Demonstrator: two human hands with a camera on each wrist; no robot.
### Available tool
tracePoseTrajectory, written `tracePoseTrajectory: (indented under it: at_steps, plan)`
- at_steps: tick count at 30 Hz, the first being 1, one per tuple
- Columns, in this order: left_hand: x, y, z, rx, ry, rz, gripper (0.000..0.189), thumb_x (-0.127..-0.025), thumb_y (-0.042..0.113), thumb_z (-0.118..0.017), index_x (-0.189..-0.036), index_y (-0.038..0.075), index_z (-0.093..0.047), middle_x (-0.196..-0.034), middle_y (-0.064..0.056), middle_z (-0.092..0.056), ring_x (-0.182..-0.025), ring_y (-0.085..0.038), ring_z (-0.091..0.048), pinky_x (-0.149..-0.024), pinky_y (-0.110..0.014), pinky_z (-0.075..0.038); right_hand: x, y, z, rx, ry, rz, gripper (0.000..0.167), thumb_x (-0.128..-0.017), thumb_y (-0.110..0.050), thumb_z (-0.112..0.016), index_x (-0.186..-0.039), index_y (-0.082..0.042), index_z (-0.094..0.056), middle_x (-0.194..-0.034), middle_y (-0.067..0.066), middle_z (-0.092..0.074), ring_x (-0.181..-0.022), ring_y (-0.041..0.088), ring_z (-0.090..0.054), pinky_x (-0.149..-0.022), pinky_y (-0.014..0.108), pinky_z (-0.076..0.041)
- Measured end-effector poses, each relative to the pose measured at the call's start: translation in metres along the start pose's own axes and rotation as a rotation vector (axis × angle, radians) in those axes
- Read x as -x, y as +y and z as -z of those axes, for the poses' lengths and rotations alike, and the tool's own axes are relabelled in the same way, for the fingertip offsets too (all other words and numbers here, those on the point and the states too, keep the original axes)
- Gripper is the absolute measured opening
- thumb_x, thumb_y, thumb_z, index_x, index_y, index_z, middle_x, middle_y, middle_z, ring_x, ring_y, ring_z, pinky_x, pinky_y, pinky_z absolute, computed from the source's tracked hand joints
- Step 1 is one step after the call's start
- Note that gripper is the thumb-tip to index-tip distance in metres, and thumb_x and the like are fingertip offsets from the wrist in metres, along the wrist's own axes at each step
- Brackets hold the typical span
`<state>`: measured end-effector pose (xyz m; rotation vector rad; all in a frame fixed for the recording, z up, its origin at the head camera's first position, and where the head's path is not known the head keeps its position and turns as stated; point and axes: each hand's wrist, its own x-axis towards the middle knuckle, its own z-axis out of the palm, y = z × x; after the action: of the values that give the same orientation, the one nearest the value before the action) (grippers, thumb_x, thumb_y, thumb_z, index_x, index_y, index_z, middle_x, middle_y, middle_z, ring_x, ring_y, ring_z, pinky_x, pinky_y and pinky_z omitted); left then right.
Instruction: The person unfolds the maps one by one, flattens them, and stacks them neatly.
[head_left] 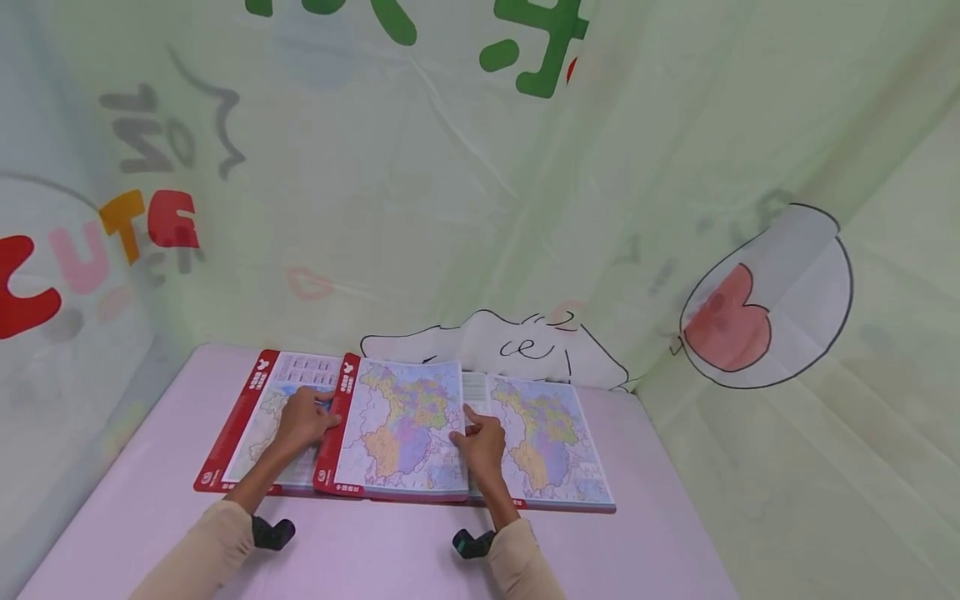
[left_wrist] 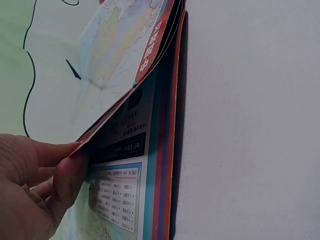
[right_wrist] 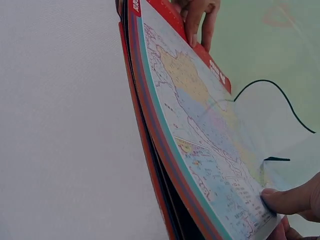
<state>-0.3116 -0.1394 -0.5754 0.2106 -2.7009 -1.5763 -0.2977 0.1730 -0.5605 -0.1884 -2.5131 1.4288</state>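
Observation:
Maps in several colours cover an open map book (head_left: pixel 551 442) lying on the table, with red strips along its left edges. Above its middle, a raised map section (head_left: pixel 401 429) with a red left border spans both hands. My left hand (head_left: pixel 302 419) pinches that red edge between thumb and finger, as the left wrist view shows at close range (left_wrist: pixel 35 185). At the opposite edge, my right hand (head_left: pixel 482 444) grips the section, its thumb (right_wrist: pixel 285 200) on top and other fingers underneath. Beneath the lifted part, a printed page (left_wrist: pixel 117 195) with text shows.
A pale pink table (head_left: pixel 420 558) carries the book. Behind and beside it hang light cloth walls (head_left: pixel 420 208) printed with letters and cartoon drawings. Dark devices (head_left: pixel 273 533) sit at both wrists, near beige sleeves (head_left: pixel 202 546).

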Motion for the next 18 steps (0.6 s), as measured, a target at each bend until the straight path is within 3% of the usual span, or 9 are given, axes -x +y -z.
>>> tracePoseTrajectory:
  at_steps: [7,11,18]
  plan:
    - [-0.002,-0.004,0.001,0.075,-0.013,-0.009,0.060,-0.098,0.009,-0.079,-0.152,-0.009,-0.057,-0.098,-0.027,-0.079,-0.063,-0.019,-0.072,-0.054,-0.028,-0.058,-0.007,0.009,0.002,-0.041,0.011,-0.058,0.056,-0.085,0.006,-0.086,-0.138,-0.005,-0.074,-0.093,0.018,-0.071,-0.075,0.017,-0.060,-0.061,0.023,-0.047]
    - [-0.001,-0.005,0.005,0.109,-0.019,-0.009,0.059,-0.099,0.008,-0.077,-0.153,-0.005,-0.057,-0.097,-0.026,-0.080,-0.062,-0.019,-0.073,-0.053,-0.030,-0.059,-0.011,0.007,0.003,-0.031,0.017,-0.056,0.057,-0.083,0.007,-0.086,-0.137,-0.005,-0.074,-0.092,0.019,-0.071,-0.074,0.018,-0.059,-0.062,0.024,-0.047]
    - [0.004,-0.003,0.021,0.064,0.021,-0.081,0.058,-0.100,0.010,-0.076,-0.153,-0.005,-0.057,-0.104,-0.031,-0.080,-0.068,-0.025,-0.078,-0.057,-0.034,-0.064,-0.018,-0.002,0.015,-0.037,0.055,-0.022,0.055,-0.081,0.009,-0.085,-0.134,-0.003,-0.076,-0.087,0.019,-0.071,-0.070,0.016,-0.057,-0.061,0.025,-0.045]
